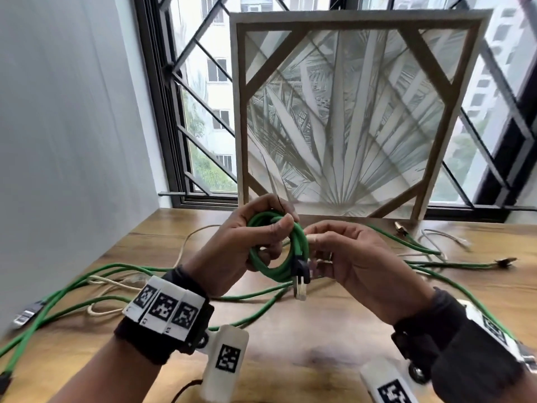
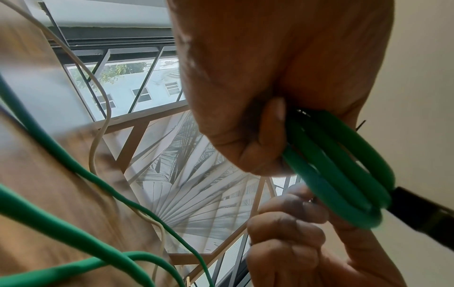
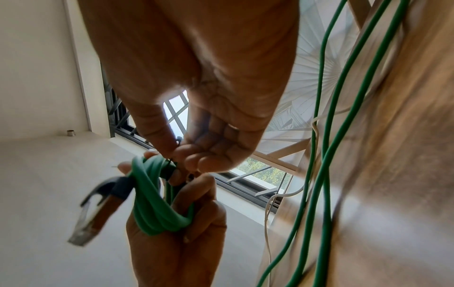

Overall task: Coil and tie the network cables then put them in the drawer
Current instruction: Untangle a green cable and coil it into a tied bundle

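Note:
My left hand grips a small coil of green network cable above the wooden table, thumb over the top of the loops. The coil's black-booted plug hangs down from it. My right hand is at the coil's right side, thumb and fingertips pinching a thin black tie wrapped round the loops. In the right wrist view the coil sits in the left hand's curled fingers, with the plug sticking out to the left. The left wrist view shows the loops beside the plug's black boot.
Loose green cables and thin white cables sprawl over the wooden table, left and right. More plugs lie at the far right. A framed palm-leaf picture leans on the barred window behind.

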A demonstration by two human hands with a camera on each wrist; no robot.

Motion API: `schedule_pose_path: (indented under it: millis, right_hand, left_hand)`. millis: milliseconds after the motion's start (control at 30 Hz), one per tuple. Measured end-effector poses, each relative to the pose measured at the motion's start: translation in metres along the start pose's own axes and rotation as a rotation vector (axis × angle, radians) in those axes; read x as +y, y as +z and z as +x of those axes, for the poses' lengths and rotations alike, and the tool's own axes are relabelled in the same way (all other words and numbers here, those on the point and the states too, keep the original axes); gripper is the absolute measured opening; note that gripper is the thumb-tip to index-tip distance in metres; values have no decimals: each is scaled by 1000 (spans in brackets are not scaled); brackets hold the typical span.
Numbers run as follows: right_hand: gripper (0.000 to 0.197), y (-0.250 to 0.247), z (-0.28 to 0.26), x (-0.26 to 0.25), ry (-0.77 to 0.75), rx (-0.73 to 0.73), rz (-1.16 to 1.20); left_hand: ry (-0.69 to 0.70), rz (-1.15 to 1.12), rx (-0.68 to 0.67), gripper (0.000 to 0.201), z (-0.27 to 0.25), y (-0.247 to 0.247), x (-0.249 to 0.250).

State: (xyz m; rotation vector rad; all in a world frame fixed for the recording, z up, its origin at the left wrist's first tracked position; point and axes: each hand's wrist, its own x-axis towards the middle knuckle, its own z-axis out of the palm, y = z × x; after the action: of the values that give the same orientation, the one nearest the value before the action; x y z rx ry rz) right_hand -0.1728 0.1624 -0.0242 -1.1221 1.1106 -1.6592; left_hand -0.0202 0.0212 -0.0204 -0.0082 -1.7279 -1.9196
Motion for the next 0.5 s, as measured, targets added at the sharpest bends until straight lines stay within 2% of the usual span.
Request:
schedule_pose_path:
  millis: [133, 267, 400, 500]
  right_hand:
    - [18, 1, 0, -3, -99, 26, 27]
    - [19, 5, -1, -2, -192, 67, 53]
    - [15, 6, -1, -1, -252, 82, 60]
    - [13, 8, 0, 0, -253, 88, 66]
  left_hand:
    - [-52, -86, 71, 17, 2, -1, 4]
    - [-68, -133, -7, 29, 2, -4, 2]
    - [-23, -232, -40, 20, 1, -2, 0]
    - [-16, -261, -73, 28, 2, -3, -5]
